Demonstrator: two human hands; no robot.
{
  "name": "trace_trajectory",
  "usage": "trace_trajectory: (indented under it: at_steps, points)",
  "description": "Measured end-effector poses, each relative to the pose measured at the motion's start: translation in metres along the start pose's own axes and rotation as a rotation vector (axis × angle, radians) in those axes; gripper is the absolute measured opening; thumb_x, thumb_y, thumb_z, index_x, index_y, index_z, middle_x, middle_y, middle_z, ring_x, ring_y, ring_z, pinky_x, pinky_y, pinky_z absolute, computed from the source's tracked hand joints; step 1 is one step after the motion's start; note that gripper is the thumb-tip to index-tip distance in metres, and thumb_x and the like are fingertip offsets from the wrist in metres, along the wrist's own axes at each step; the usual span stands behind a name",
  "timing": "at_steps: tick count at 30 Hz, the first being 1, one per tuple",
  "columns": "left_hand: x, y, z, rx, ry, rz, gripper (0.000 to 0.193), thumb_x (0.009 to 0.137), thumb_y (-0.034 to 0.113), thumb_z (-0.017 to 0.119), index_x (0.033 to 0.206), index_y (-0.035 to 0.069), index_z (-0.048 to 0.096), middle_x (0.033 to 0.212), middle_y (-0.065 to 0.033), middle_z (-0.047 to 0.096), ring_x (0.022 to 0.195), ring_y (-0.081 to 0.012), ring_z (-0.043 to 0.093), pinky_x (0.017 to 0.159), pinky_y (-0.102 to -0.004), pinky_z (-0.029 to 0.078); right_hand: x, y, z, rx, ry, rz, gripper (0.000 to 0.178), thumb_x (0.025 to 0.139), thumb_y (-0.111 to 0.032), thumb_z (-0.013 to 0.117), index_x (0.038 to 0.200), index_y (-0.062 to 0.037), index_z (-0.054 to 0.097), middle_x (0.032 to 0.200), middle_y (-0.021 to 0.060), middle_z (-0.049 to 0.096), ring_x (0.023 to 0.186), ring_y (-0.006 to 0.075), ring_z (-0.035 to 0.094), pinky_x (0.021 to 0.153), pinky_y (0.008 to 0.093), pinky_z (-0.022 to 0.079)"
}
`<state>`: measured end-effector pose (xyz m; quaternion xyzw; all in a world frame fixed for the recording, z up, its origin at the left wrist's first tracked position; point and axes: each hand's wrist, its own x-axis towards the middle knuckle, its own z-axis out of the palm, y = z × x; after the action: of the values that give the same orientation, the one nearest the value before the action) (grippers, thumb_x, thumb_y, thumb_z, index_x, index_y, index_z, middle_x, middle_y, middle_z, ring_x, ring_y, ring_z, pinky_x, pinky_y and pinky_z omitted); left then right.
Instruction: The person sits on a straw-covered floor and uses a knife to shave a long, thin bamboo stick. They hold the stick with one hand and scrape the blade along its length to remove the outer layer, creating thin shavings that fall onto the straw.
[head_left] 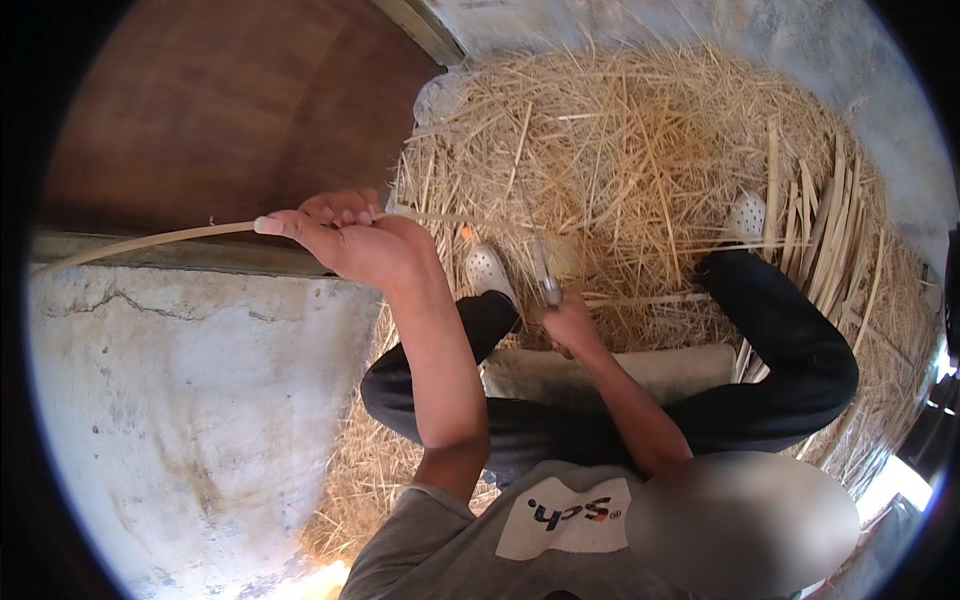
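My left hand (345, 238) is raised at the left and pinches a long thin pale cane strip (150, 240). The strip runs from my fingers out toward the left edge. Lower and to the right, my right hand (572, 326) grips a knife (543, 272) whose blade points up and away from me over the shavings. The hands are about a forearm's length apart. Whether the strip reaches the blade cannot be told among the shavings. My legs in black trousers (800, 350) are spread, and white clogs (490, 270) rest on the pile.
A deep pile of straw-coloured shavings (620, 140) covers the ground ahead. A bundle of flat cane strips (830, 225) lies at the right. A beige pad (650, 370) lies between my legs. A brown wooden door (230, 110) and a concrete step (190, 400) are at the left.
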<state>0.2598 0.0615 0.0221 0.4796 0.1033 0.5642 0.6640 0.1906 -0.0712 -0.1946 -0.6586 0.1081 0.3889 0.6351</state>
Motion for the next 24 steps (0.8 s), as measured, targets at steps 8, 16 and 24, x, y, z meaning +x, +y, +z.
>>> trace_trajectory:
  at_steps: [8, 16, 24]
  points:
    - [0.009, -0.003, 0.010, -0.004, 0.049, -0.030, 0.057, 0.089, 0.066, 0.047, 0.063, 0.017, 0.032, 0.054, 0.0053, 0.026, 0.048, -0.0076, 0.024, 0.049, -0.0237, 0.022, 0.029, 0.005, 0.034, -0.219, 0.149, -0.583, 0.036, 0.074, -0.021, 0.063, 0.101, 0.0021, 0.064, 0.081, 0.0227, 0.064, 0.078, 0.0380, 0.063, 0.071, 0.0450, 0.049]
    - [0.023, -0.007, -0.001, 0.028, 0.091, -0.047, 0.058, 0.088, 0.067, 0.047, 0.062, 0.017, 0.030, 0.054, 0.0055, 0.026, 0.048, -0.0079, 0.022, 0.048, -0.0237, 0.021, 0.126, 0.118, -0.022, -0.123, 0.070, -0.146, 0.012, 0.075, -0.009, 0.061, 0.078, 0.0017, 0.058, 0.059, 0.0126, 0.054, 0.052, 0.0241, 0.055, 0.052, 0.0415, 0.043]
    - [0.025, -0.010, 0.017, 0.035, 0.124, -0.044, 0.057, 0.091, 0.064, 0.045, 0.063, 0.018, 0.025, 0.055, 0.0047, 0.019, 0.050, -0.0101, 0.019, 0.047, -0.0254, 0.019, 0.092, 0.102, -0.021, -0.329, 0.234, -0.243, 0.019, 0.076, -0.018, 0.064, 0.080, 0.0000, 0.060, 0.071, 0.0147, 0.060, 0.068, 0.0288, 0.060, 0.064, 0.0439, 0.047]
